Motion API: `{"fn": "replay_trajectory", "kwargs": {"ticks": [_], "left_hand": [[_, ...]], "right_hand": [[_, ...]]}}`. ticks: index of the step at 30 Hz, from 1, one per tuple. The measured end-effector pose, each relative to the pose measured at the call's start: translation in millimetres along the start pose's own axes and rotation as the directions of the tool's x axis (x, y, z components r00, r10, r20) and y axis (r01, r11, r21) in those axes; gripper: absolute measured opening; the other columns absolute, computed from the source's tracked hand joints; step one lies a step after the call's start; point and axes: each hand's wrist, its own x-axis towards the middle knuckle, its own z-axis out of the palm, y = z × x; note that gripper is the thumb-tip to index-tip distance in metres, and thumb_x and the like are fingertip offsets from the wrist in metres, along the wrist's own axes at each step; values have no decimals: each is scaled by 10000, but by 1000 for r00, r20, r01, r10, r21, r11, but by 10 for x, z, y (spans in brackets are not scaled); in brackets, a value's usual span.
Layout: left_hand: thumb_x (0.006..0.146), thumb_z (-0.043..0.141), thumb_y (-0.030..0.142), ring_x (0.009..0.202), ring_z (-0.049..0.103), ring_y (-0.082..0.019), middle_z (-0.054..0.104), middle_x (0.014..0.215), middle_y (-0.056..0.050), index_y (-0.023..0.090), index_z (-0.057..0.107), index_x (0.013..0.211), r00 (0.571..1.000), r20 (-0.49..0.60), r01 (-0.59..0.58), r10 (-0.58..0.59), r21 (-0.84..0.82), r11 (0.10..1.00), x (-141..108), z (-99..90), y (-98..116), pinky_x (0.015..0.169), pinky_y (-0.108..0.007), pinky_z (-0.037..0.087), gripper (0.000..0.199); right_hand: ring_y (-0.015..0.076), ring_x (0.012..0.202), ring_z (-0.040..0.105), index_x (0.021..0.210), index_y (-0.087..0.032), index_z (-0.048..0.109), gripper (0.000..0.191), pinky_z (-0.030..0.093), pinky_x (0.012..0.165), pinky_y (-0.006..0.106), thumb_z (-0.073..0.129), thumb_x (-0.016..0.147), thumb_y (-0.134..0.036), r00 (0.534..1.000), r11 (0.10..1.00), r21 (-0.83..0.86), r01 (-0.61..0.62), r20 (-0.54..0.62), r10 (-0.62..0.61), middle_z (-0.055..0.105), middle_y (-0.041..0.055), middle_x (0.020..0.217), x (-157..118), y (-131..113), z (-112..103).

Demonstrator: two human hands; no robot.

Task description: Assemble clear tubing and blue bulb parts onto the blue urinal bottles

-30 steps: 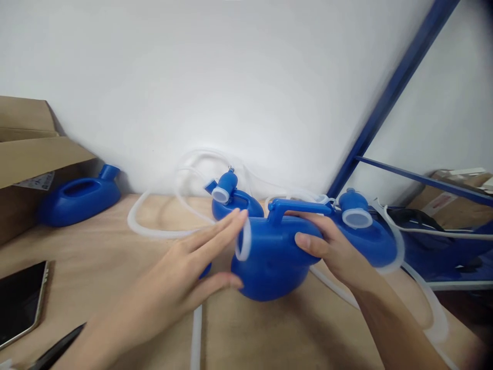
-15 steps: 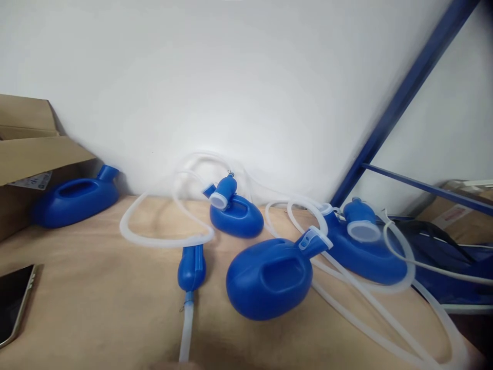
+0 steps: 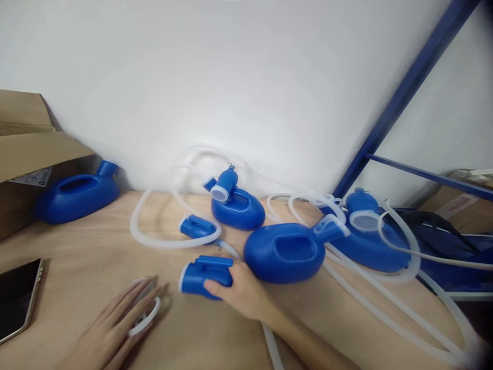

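Observation:
My right hand [image 3: 241, 293] is closed round a blue plastic urinal funnel [image 3: 194, 280], with a side grip and a pale rim facing left. Below its wrist a white tube [image 3: 271, 344] runs toward me. My left hand [image 3: 115, 324] is low over the table, its fingers bent round a white ring-shaped lid [image 3: 148, 321]; its thumb is mostly hidden. Another blue funnel [image 3: 196, 226] lies on its side beyond, partly behind a white tube loop. Right of my right hand lies a blue urinal bottle [image 3: 285, 252] with a handle opening and a pale-capped neck.
More blue bottles lie by the wall: one [image 3: 239, 208] in the middle, one [image 3: 370, 246] at right among coiled tubes, one [image 3: 82, 192] beside an open cardboard box [image 3: 42, 151]. A phone [image 3: 17, 295] lies at left. A blue metal frame [image 3: 393, 97] stands at right.
Both hands have come into view, the right with a blue funnel, the left with a white lid. The other funnel now lies sideways farther back. The near bottle has shifted back and right.

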Motion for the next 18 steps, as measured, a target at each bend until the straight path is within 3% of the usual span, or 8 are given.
{"fn": "replay_trajectory", "kwargs": {"ticks": [4, 9, 13, 18], "left_hand": [[1036, 478, 302, 1360, 634, -248, 594, 1556, 30, 442, 496, 1551, 997, 33, 81, -76, -214, 973, 540, -130, 145, 1114, -384, 557, 534], [1065, 396, 410, 1334, 637, -301, 672, 1458, -64, 314, 610, 1444, 952, 15, 274, -307, -496, 824, 1076, 17, 276, 1129, -488, 534, 446], [1074, 350, 449, 1317, 646, -313, 665, 1448, -110, 262, 519, 1526, 911, 96, 379, -401, -579, 722, 1178, 84, 313, 1122, -514, 529, 518], [1059, 423, 518, 1381, 591, -277, 600, 1484, -66, 338, 480, 1565, 919, 166, 389, -357, -525, 757, 1069, 6, 299, 1161, -440, 500, 540]], "right_hand": [[299, 1254, 695, 1378, -266, 706, 485, 500, 1146, 479, 740, 918, -416, 995, 998, -18, -57, -78, 55, 753, 69, 1340, 95, 184, -82], [339, 1332, 640, 1316, -237, 742, 498, 474, 1164, 506, 721, 908, -523, 981, 988, 92, -125, -138, 137, 729, 93, 1381, 78, 304, -73], [336, 1332, 634, 1320, -224, 736, 498, 472, 1163, 494, 685, 932, -532, 980, 984, 130, -121, -140, 139, 717, 104, 1392, 77, 291, -81], [320, 1313, 640, 1357, -255, 694, 562, 462, 1170, 494, 812, 833, -422, 999, 999, -34, -31, 8, 31, 704, 87, 1388, 60, 259, -82]]}}
